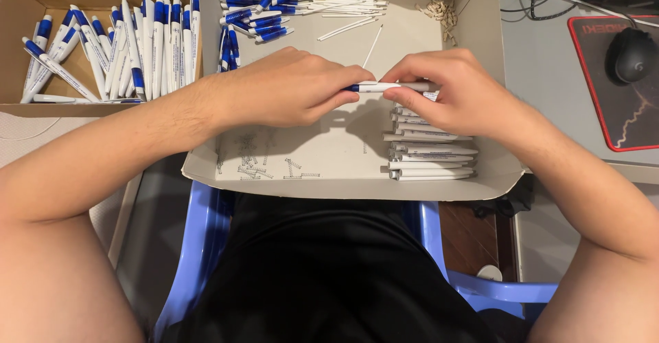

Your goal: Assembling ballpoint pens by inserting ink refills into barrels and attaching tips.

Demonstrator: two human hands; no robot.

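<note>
Both hands meet over the middle of the shallow open cardboard box (206, 168): left hand (292, 89) and right hand (449, 96) each pinch one end of a single white plastic pen with a blue tip (384, 87), held level just above the box floor. Left fingers close on the blue end, right fingers wrap the white barrel end; neither hand is spread. Directly under the right hand, at the right near side of the box, sits a stack of white pen barrels (429, 154), laid parallel. Left near part of the floor holds scattered small metal springs (264, 164). Far side of the box: a pile of blue pen parts (254, 13) at left, a bundle of thin white ink refills (343, 3) beside it, and a small heap of tan bits (439, 13) in the far right corner; what those bits are I cannot tell. A second cardboard box (14, 48) at far left holds finished white-and-blue pens (137, 41). Far right, a black computer mouse (631, 54) rests on a red-edged dark mouse pad (621, 120). Person sits on a blue plastic chair (199, 240).
</note>
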